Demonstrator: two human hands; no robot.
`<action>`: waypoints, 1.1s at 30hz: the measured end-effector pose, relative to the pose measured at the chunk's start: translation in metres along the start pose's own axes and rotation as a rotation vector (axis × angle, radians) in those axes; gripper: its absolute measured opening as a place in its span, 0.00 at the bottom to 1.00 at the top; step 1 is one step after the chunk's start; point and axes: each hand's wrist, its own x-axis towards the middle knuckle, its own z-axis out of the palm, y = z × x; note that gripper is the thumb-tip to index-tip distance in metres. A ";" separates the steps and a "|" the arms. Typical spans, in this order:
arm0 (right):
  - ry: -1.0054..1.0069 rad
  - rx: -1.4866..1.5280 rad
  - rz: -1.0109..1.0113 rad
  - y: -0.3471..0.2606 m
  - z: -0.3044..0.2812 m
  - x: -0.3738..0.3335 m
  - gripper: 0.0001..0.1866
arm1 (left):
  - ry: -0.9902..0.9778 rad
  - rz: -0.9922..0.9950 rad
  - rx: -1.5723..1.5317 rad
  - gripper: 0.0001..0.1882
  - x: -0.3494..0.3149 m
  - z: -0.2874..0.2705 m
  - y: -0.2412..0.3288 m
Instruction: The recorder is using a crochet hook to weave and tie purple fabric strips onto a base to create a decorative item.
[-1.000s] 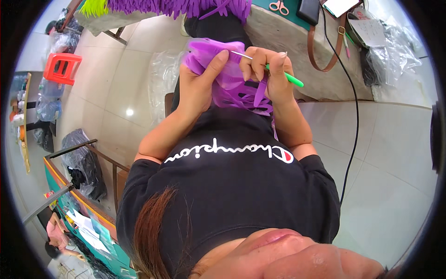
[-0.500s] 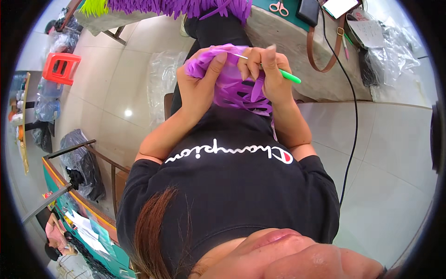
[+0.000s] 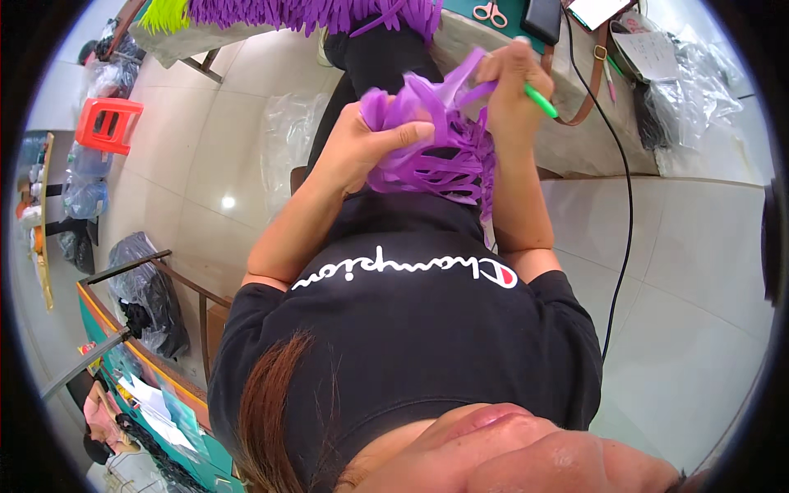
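Note:
A purple net of flat, stretchy strips (image 3: 444, 168) hangs over my lap, loose and looped. My left hand (image 3: 366, 144) is closed on its gathered upper left part, with the thumb laid across the strips. Up and to the right, my right hand (image 3: 511, 78) grips a crochet hook (image 3: 540, 101); its green handle sticks out past the palm, while its metal end is hidden or blurred. A purple strip is stretched between the net and the fingers of my right hand.
Purple fringe strips (image 3: 279, 12) and lime-green ones (image 3: 167, 15) hang over the table's far edge. Pink-handled scissors (image 3: 491, 14) and a black case (image 3: 543, 20) lie at the upper right. A black cable (image 3: 629, 205) runs down the right. A red stool (image 3: 108, 125) stands at left.
My right hand has moved up and to the right, away from my left hand, drawing a purple strip out. The net is spread wider between the hands.

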 end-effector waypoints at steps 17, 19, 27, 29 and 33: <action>-0.470 0.037 0.155 -0.027 -0.017 -0.015 0.16 | 0.188 0.126 -0.167 0.09 -0.004 0.007 -0.004; -0.472 -0.117 0.031 -0.032 -0.008 -0.021 0.12 | 0.200 0.162 -0.092 0.09 -0.002 0.009 -0.005; -0.258 -0.180 -0.009 0.002 -0.023 0.019 0.11 | -0.170 -0.161 0.003 0.10 -0.012 0.010 0.007; -0.218 -0.148 0.043 0.014 -0.034 0.036 0.12 | -0.330 -0.237 0.033 0.11 -0.008 0.011 0.004; -0.104 0.102 0.264 0.039 -0.038 0.053 0.11 | -0.670 -0.300 0.124 0.10 -0.011 0.006 0.020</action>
